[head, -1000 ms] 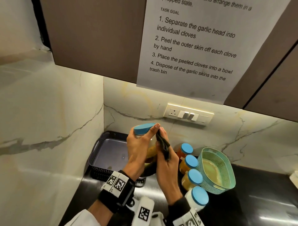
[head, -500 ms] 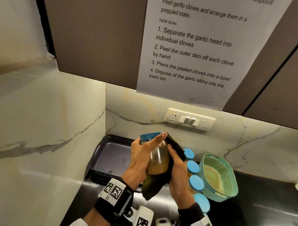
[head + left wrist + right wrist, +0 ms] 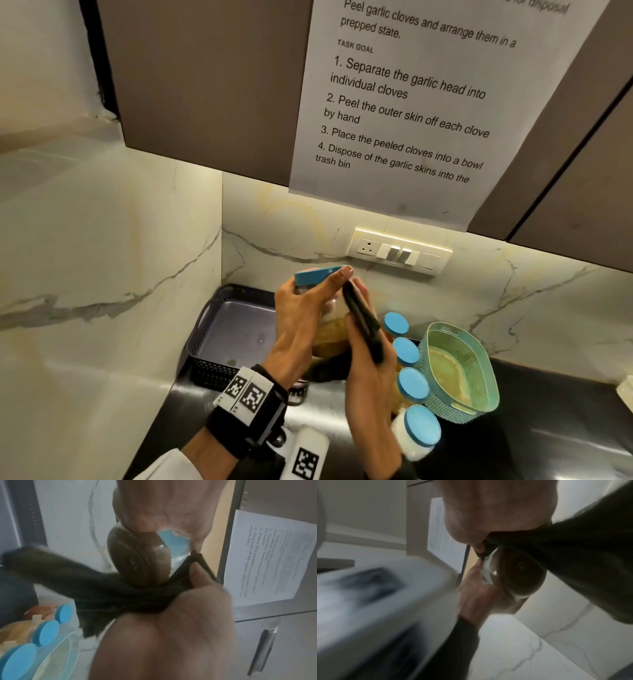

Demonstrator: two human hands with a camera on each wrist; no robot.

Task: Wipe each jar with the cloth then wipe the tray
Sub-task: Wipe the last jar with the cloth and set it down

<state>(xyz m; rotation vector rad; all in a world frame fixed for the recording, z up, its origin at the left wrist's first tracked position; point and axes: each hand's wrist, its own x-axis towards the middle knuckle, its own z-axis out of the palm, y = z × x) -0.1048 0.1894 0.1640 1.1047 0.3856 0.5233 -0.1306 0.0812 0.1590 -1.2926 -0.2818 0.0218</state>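
Note:
A clear jar (image 3: pixel 329 337) with a blue lid (image 3: pixel 317 275) and brownish contents is held up over the counter. My left hand (image 3: pixel 305 318) grips it round its side, one finger reaching up to the lid. My right hand (image 3: pixel 368 373) pinches a dark cloth (image 3: pixel 361 320) and presses it against the jar's right side. In the left wrist view the cloth (image 3: pixel 120 592) also wraps under the jar's base (image 3: pixel 137 561). The right wrist view has the cloth (image 3: pixel 573 555) over the base (image 3: pixel 518 574). The dark grey tray (image 3: pixel 236 329) lies below, at the left.
Several blue-lidded jars (image 3: pixel 412 382) stand in a row on the black counter (image 3: pixel 548 428), right of my hands. A teal basket (image 3: pixel 459 370) sits beside them. Marble walls close the left and back, with a switch plate (image 3: pixel 399 251) and cabinets above.
Half a second ago the cloth wrapped round and hung below the jar. Now it lies bunched along the jar's right side, and the left hand has turned the jar.

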